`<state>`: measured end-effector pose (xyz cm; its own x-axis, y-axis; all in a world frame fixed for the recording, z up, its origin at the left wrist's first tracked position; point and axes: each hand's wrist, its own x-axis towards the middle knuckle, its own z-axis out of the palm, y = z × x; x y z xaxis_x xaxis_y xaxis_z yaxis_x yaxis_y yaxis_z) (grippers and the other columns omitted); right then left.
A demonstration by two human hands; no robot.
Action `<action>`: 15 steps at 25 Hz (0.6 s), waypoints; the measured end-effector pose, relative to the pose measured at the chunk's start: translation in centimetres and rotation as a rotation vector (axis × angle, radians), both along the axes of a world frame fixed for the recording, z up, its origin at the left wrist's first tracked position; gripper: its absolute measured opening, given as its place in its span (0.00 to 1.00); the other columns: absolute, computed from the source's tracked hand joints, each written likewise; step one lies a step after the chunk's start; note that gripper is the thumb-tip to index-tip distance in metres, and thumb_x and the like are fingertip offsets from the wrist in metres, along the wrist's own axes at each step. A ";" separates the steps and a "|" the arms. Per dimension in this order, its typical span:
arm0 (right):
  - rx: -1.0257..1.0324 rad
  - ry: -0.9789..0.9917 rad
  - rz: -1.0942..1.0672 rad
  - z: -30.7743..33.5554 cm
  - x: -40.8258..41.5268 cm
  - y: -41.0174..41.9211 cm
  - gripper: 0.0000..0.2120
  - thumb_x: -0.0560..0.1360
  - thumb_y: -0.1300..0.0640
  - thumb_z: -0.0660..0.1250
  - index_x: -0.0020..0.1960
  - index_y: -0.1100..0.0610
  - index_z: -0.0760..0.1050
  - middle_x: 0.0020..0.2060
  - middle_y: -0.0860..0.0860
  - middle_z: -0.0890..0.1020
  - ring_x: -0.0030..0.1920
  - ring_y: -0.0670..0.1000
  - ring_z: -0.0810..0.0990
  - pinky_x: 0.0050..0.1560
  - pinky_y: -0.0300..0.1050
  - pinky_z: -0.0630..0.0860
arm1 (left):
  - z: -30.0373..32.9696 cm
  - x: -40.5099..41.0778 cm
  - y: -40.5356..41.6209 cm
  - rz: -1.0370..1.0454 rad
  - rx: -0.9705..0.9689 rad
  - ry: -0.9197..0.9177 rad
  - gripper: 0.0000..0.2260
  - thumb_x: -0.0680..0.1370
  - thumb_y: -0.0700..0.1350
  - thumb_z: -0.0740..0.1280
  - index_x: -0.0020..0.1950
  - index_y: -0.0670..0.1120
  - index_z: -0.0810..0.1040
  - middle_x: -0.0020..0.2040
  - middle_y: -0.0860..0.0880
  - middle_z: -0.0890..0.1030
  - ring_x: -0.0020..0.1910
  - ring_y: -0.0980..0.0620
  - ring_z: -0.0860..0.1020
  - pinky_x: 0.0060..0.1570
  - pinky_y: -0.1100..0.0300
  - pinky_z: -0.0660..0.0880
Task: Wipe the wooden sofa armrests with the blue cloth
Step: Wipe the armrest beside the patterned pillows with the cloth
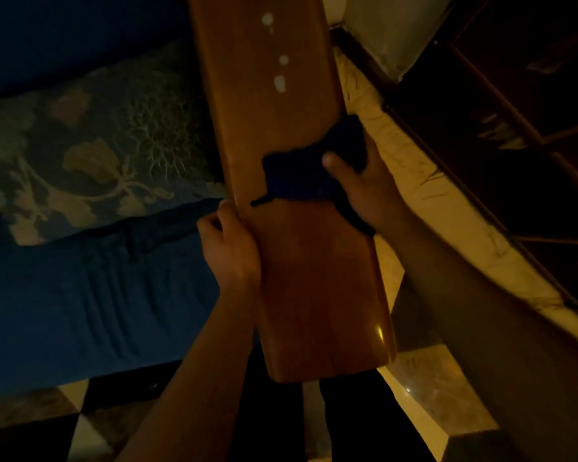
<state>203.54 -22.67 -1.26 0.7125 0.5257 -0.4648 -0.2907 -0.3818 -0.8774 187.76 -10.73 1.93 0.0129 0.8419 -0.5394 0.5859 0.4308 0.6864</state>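
A broad glossy wooden armrest (301, 295) runs from the top of the view down to the lower middle. Pale spots mark its far part. The dark blue cloth (294, 176) lies bunched across the armrest's middle and over its right edge. My right hand (364, 191) grips the cloth at that right edge, thumb on top. My left hand (231, 251) grips the armrest's left edge a little nearer to me, fingers curled over the side.
A blue sofa seat (80, 295) lies to the left, with a floral cushion (80, 155) on it. A pale marble ledge (414, 181) runs along the right, with dark wooden furniture (514, 111) beyond. Tiled floor (424, 388) shows below.
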 end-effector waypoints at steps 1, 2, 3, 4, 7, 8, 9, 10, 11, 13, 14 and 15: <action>-0.001 -0.051 0.040 0.4 -2.8 -2.6 0.39 0.80 0.48 0.70 0.83 0.51 0.52 0.81 0.49 0.62 0.80 0.49 0.62 0.79 0.59 0.63 | 0.1 -0.2 0.1 0.015 -0.022 -0.001 0.11 0.82 0.59 0.58 0.51 0.55 0.76 0.45 0.57 0.78 0.41 0.63 0.78 0.36 0.66 0.69; -0.036 -0.099 0.076 0.9 -6.1 -5.5 0.42 0.79 0.46 0.69 0.84 0.49 0.48 0.83 0.46 0.55 0.82 0.47 0.55 0.80 0.61 0.59 | -0.1 -0.6 0.2 0.025 -0.043 -0.006 0.13 0.82 0.59 0.58 0.51 0.53 0.77 0.45 0.56 0.79 0.42 0.61 0.77 0.38 0.63 0.69; -0.117 -0.184 0.131 1.3 -9.7 -8.6 0.42 0.79 0.43 0.67 0.84 0.47 0.46 0.84 0.45 0.51 0.83 0.48 0.50 0.80 0.65 0.57 | -0.5 -1.1 0.0 0.028 -0.059 -0.007 0.14 0.82 0.60 0.58 0.50 0.52 0.77 0.44 0.55 0.79 0.42 0.58 0.78 0.39 0.60 0.69; -0.239 -0.330 0.225 1.8 -13.3 -11.2 0.40 0.79 0.38 0.63 0.84 0.45 0.47 0.84 0.46 0.48 0.84 0.52 0.47 0.78 0.69 0.57 | -0.7 -1.7 -0.1 0.022 -0.077 -0.007 0.14 0.81 0.60 0.58 0.47 0.53 0.77 0.43 0.54 0.80 0.42 0.57 0.78 0.40 0.58 0.70; -0.607 -0.792 0.602 2.2 -20.0 -14.0 0.37 0.79 0.31 0.54 0.84 0.45 0.51 0.84 0.53 0.50 0.82 0.67 0.45 0.74 0.77 0.56 | -1.1 -3.2 -0.5 -0.007 -0.160 -0.025 0.13 0.82 0.61 0.57 0.46 0.59 0.77 0.46 0.59 0.80 0.46 0.62 0.78 0.47 0.60 0.71; -0.661 -0.851 0.671 2.1 -20.6 -12.7 0.39 0.78 0.30 0.55 0.83 0.45 0.52 0.84 0.53 0.51 0.81 0.69 0.46 0.75 0.77 0.52 | -1.3 -3.7 -0.3 -0.027 -0.209 -0.040 0.16 0.82 0.62 0.56 0.52 0.57 0.80 0.51 0.57 0.82 0.51 0.60 0.79 0.54 0.59 0.73; -0.671 -0.903 0.709 2.3 -20.6 -10.6 0.41 0.76 0.29 0.57 0.83 0.45 0.52 0.84 0.53 0.52 0.81 0.70 0.46 0.76 0.76 0.49 | -1.4 -4.2 0.1 -0.049 -0.277 -0.061 0.21 0.83 0.63 0.55 0.59 0.52 0.82 0.57 0.51 0.84 0.57 0.54 0.81 0.61 0.54 0.75; -0.647 -0.952 0.727 2.4 -19.9 -7.9 0.43 0.74 0.28 0.59 0.83 0.44 0.52 0.84 0.53 0.52 0.81 0.70 0.47 0.76 0.75 0.46 | -1.3 -4.5 0.7 -0.060 -0.353 -0.082 0.26 0.82 0.63 0.54 0.61 0.48 0.83 0.59 0.46 0.85 0.59 0.49 0.82 0.63 0.50 0.76; -0.611 -0.992 0.744 2.3 -18.8 -4.9 0.45 0.72 0.27 0.60 0.83 0.44 0.52 0.84 0.53 0.52 0.81 0.70 0.46 0.76 0.75 0.45 | -1.4 -4.7 1.6 -0.055 -0.414 -0.106 0.28 0.82 0.64 0.54 0.59 0.46 0.84 0.56 0.44 0.87 0.56 0.46 0.84 0.60 0.48 0.78; -0.599 -1.044 0.771 1.9 -15.9 1.3 0.48 0.70 0.30 0.64 0.83 0.44 0.50 0.84 0.53 0.51 0.81 0.70 0.45 0.76 0.75 0.43 | -1.0 -4.4 3.4 -0.045 -0.487 -0.145 0.28 0.82 0.65 0.54 0.55 0.46 0.85 0.50 0.44 0.88 0.50 0.47 0.86 0.53 0.50 0.80; -0.635 -1.063 0.756 1.7 -14.2 4.3 0.48 0.70 0.32 0.64 0.84 0.45 0.49 0.84 0.54 0.52 0.81 0.71 0.44 0.76 0.75 0.43 | -0.7 -4.0 4.3 -0.037 -0.509 -0.175 0.28 0.82 0.65 0.54 0.57 0.45 0.84 0.51 0.44 0.87 0.50 0.47 0.85 0.54 0.50 0.80; -0.683 -1.085 0.725 1.5 -12.3 7.5 0.47 0.71 0.33 0.61 0.84 0.46 0.48 0.83 0.55 0.52 0.81 0.71 0.44 0.76 0.75 0.43 | -0.4 -3.6 5.4 -0.029 -0.516 -0.225 0.28 0.83 0.65 0.54 0.62 0.44 0.82 0.52 0.45 0.86 0.51 0.48 0.84 0.54 0.51 0.79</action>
